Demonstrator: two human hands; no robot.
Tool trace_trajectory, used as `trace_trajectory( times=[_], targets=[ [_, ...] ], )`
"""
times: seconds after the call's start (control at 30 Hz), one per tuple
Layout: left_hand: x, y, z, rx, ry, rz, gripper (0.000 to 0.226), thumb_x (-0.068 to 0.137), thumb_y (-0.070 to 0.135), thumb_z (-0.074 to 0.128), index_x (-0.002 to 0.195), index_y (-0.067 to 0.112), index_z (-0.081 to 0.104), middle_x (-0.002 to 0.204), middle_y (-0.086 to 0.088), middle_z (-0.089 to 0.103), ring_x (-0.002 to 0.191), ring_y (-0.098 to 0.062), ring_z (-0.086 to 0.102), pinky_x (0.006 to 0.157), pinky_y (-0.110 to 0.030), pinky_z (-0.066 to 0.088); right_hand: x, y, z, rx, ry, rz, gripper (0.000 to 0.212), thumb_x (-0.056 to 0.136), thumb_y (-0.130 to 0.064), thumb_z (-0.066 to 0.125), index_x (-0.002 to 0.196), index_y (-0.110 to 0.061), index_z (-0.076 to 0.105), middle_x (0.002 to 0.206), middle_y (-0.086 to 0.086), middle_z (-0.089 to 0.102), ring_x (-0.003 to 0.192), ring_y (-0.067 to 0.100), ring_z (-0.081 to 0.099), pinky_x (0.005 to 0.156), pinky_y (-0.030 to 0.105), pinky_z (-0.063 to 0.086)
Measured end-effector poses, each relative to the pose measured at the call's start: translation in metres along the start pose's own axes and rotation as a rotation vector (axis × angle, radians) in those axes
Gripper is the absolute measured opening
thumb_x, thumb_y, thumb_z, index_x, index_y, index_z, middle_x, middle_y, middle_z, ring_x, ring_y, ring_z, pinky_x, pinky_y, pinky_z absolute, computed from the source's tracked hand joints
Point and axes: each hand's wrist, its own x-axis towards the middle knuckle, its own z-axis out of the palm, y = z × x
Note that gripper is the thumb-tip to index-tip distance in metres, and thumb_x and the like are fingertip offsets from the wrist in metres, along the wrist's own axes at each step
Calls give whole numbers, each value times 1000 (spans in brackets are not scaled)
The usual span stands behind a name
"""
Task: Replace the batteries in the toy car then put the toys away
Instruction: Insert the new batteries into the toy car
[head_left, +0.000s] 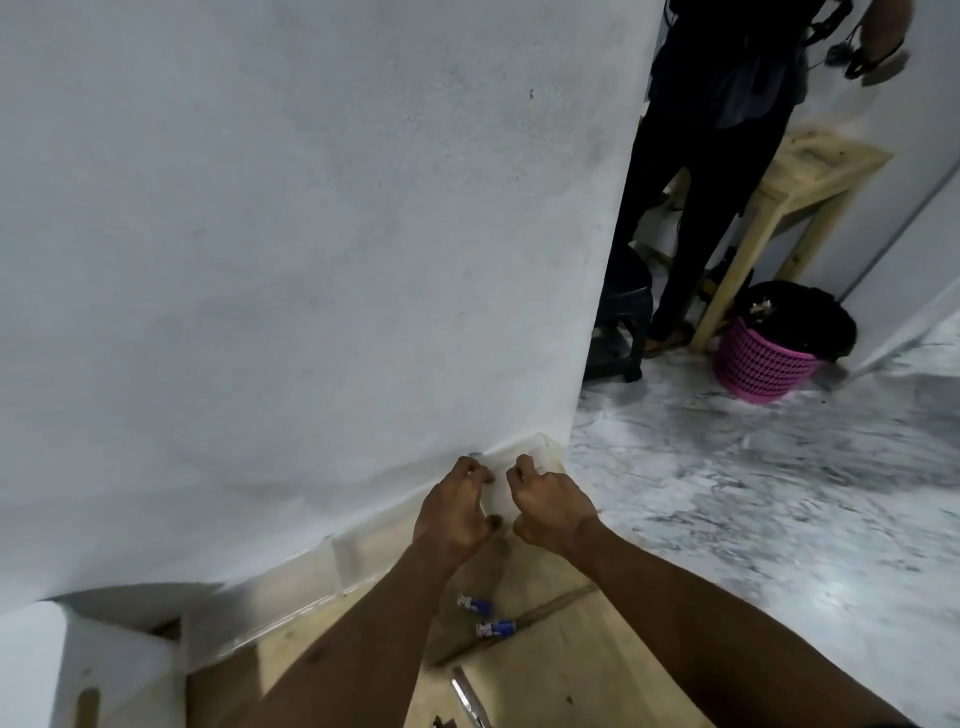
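Your fingers (475, 470) are curled tight on both sides, none of them spread. On your left hand (454, 512) they hook over the far side of the clear box (358, 558) while the thumb presses its near side, so that hand grips the box. Your right hand (553, 506), just beside the left one, has its fingers bent down onto the box's rim and seems to pinch it, though the blur hides the exact contact.

The box stands at the far edge of the tabletop (561, 660), pushed up against the white wall (311, 260). It looks like thin, see-through plastic: light and smooth, likely to flex or slip if you squeeze it in the middle. You are better off taking it by the rim or the corners, one hand on each side.

Nearer to you than the box, two blue-and-white batteries (474, 604) lie loose on the wood, close to each other and well apart from your hands. They are small, hard and round, so they will probably roll; pinch each one across its middle. Nearer still, a thin shiny tool (467, 696) lies at the bottom edge of the view.

The toy car itself is not in view, so where it sits relative to the box cannot be told.
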Motion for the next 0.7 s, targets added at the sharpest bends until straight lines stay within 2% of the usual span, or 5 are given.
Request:
trace_trajectory(
  times=[0.2, 0.3, 0.37, 0.53, 0.7],
  targets=[
    [1, 10, 5, 20, -9, -54, 64, 77, 32, 79, 132, 27, 46, 139, 7, 38, 113, -18, 58, 92, -28, 54, -5, 11, -9, -82, 48, -37, 50, 93, -24, 52, 137, -3, 47, 150, 24, 39, 100, 44, 64, 84, 41, 50],
    [2, 10, 8, 17, -35, -60, 74, 81, 33, 76, 143, 29, 37, 146, 6, 29, 126, -19, 51, 99, -30, 52, -10, 27, -16, -213, 106, -181, 28, 73, -29, 73, 98, -17, 72, 115, 11, 70, 58, 27, 68, 54, 28, 51],
    [2, 10, 10, -3, -36, -78, 77, 81, 32, 76, 146, 29, 34, 148, 5, 27, 128, -19, 49, 101, -30, 51, -14, 37, -15, -242, 154, -246, 18, 65, -30, 80, 80, -24, 74, 96, -1, 75, 40, 19, 59, 41, 22, 43],
    [-4, 9, 5, -131, 7, -80, 74, 80, 47, 75, 143, 30, 40, 147, 8, 29, 118, -18, 56, 97, -31, 53, -13, 50, -25, -171, 376, -308, 13, 77, -29, 74, 90, -24, 73, 92, -8, 73, 40, 20, 58, 39, 21, 40],
    [-5, 9, -4, -335, 180, -74, 45, 94, 45, 61, 131, 22, 61, 134, 1, 56, 110, -19, 62, 94, -26, 51, -10, 54, -37, 51, 536, -241, 24, 86, -43, 69, 104, -26, 70, 100, -7, 68, 46, 16, 60, 44, 22, 43]
  ],
)
